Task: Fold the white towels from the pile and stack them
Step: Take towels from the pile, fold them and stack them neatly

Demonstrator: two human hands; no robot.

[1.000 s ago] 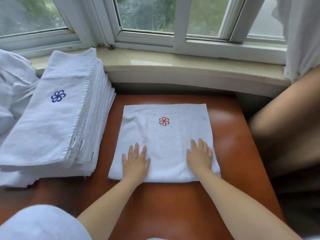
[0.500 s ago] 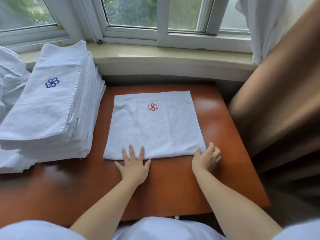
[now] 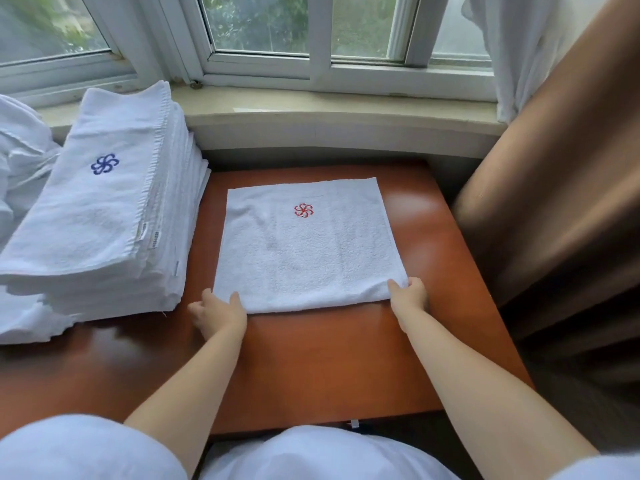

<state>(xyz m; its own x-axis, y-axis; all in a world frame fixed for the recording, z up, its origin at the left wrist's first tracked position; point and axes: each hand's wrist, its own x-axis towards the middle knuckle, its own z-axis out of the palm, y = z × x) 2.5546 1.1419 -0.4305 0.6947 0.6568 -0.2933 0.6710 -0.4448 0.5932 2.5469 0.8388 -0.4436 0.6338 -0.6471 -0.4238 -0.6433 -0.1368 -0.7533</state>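
- Folded towel (image 3: 308,247) lies flat mid-table (image 3: 329,358), red logo (image 3: 303,210) up, just right of the stack (image 3: 100,216).
- Left hand (image 3: 218,311) at the near-left corner, thumb on top of the cloth, fingers seemingly tucked under the edge: pinching that corner.
- Right hand (image 3: 408,294) pinches the near-right corner the same way.
- Both near corners held likely for lifting the near edge, either for another fold or to carry it to the stack (can't say which).
- Stack sits at the left, top towel with blue logo (image 3: 104,163), close enough for a short transfer.
- Unfolded pile (image 3: 20,157) is cut off by the left frame edge; amount left unclear.
- Fingertips under the towel are hidden; layer count of the fold is hard to make out.
- Brown curtain (image 3: 554,202) at right is blurred.
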